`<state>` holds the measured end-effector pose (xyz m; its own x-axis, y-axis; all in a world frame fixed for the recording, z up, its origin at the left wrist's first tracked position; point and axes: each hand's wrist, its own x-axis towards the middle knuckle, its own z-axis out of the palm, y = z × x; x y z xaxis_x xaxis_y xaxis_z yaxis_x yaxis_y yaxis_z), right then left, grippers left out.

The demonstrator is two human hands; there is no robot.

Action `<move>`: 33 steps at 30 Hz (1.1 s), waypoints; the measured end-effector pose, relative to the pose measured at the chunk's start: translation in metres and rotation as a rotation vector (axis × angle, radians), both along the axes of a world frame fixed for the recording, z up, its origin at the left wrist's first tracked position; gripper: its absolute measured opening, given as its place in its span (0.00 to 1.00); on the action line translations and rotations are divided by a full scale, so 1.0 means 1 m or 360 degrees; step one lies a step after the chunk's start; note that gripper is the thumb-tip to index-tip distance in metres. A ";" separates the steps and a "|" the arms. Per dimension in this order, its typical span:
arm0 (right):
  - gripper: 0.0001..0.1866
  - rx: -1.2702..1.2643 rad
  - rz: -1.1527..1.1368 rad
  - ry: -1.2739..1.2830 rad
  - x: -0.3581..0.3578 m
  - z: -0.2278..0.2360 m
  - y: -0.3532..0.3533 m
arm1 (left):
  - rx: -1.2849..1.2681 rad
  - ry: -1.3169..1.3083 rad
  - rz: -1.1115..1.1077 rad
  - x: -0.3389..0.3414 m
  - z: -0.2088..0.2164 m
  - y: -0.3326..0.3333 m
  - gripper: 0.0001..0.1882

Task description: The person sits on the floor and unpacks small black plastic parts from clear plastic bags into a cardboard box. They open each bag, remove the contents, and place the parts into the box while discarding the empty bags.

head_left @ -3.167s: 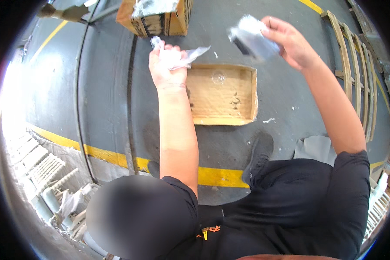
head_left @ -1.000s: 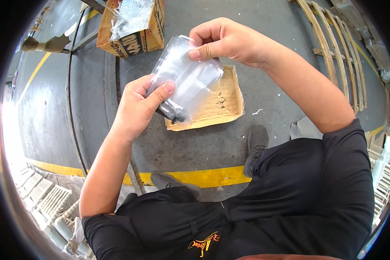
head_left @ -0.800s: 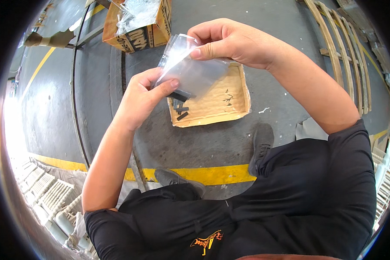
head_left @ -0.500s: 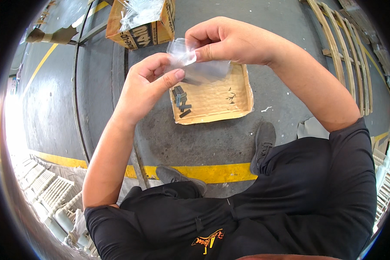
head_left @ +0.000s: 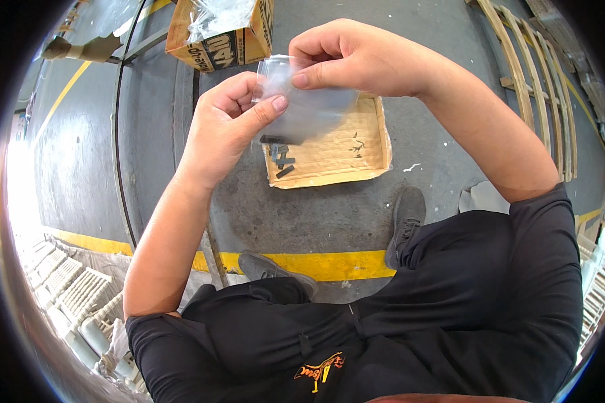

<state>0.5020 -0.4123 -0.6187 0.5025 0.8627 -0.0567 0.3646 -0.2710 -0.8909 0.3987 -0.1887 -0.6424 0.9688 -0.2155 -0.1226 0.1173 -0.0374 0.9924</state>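
Head view, hands [head_left: 226, 124] pinching filmy clear plastic [head_left: 309, 111], shallow rectangular cardboard tray [head_left: 336, 162]

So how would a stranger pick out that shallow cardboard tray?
Find the yellow floor stripe by the person's grey shoes. Just beyond, partly hidden behind clear plastic in the left hand and right hand, the shallow cardboard tray lies on the floor. Unlike the taller cardboard box farther off, it has low walls and short black pieces at its left end.
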 end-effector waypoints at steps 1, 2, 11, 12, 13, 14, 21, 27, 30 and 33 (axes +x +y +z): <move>0.10 0.0008 0.0010 -0.0054 0.000 0.001 0.000 | -0.0009 -0.0010 -0.0002 0.000 0.000 0.000 0.11; 0.09 0.0018 0.0020 -0.0108 -0.001 0.002 -0.001 | -0.0015 -0.0019 -0.0004 0.001 -0.001 0.000 0.11; 0.08 0.0015 0.0028 -0.0351 -0.003 0.005 -0.003 | 0.0113 -0.0151 0.0032 0.002 0.002 -0.007 0.09; 0.08 0.0001 0.0020 -0.0380 -0.003 0.006 -0.004 | 0.0079 -0.0159 0.0063 0.001 0.001 -0.009 0.09; 0.09 0.0038 0.0002 -0.0414 -0.004 0.006 -0.004 | 0.0102 -0.0169 0.0060 0.001 0.000 -0.008 0.09; 0.09 0.0080 -0.0011 -0.0446 -0.005 0.006 -0.003 | 0.0131 -0.0177 0.0062 0.001 -0.001 -0.007 0.09; 0.06 0.0325 -0.0102 -0.0710 -0.018 0.022 -0.003 | 0.0631 -0.0840 0.0178 0.000 0.007 -0.001 0.07; 0.04 0.0413 0.0147 -0.0774 -0.024 0.041 -0.003 | 0.1146 -0.1890 0.0120 0.000 0.025 0.011 0.17; 0.05 0.0233 -0.0064 -0.0487 -0.025 0.043 -0.001 | 0.1261 -0.2104 0.0144 0.001 0.028 0.017 0.18; 0.05 0.0420 -0.0093 -0.0445 -0.028 0.037 0.005 | 0.1300 -0.2180 0.0155 -0.001 0.030 0.017 0.18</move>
<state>0.4739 -0.4069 -0.5816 0.5161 0.7986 0.3094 0.5940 -0.0735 -0.8011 0.3982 -0.1718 -0.6129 0.4452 -0.4644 0.7656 -0.7713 -0.6332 0.0644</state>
